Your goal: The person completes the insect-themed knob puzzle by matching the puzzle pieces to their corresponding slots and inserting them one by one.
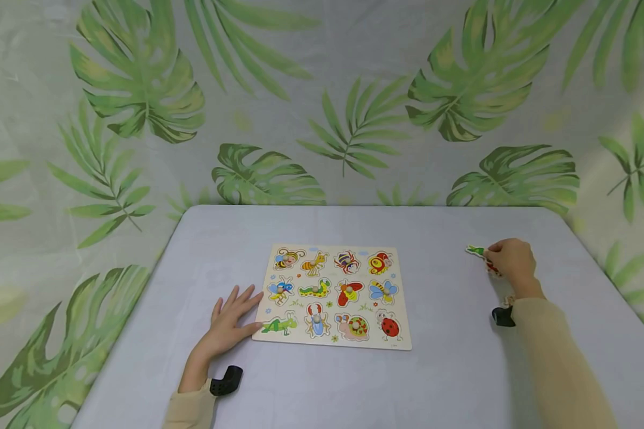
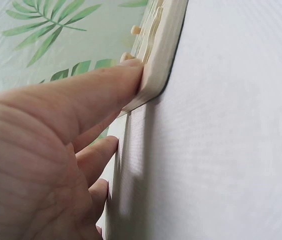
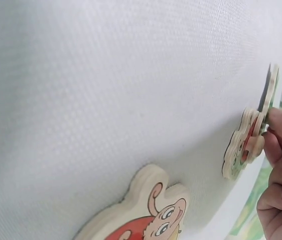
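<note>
A wooden insect puzzle board (image 1: 330, 307) lies flat on the white table. My left hand (image 1: 229, 325) is at its left side, fingers spread, thumb (image 2: 126, 80) resting on the board's near left corner. Off to the right, my right hand (image 1: 512, 262) pinches a green grasshopper puzzle piece (image 1: 474, 250) between thumb and fingers. Just beside that piece, under the fingers, is a red ladybug-like piece (image 3: 236, 155) with a round knob. Nearer the wrist lies another piece, with red wings and a smiling face (image 3: 168, 220), partly cut off by the frame.
Knobbed insect pieces such as the caterpillar (image 1: 315, 289) and snail (image 1: 354, 326) sit in the board. No knob shows on the board's grasshopper, ladybug and red-and-yellow butterfly pictures. Behind the table hangs a leaf-patterned cloth (image 1: 354, 131).
</note>
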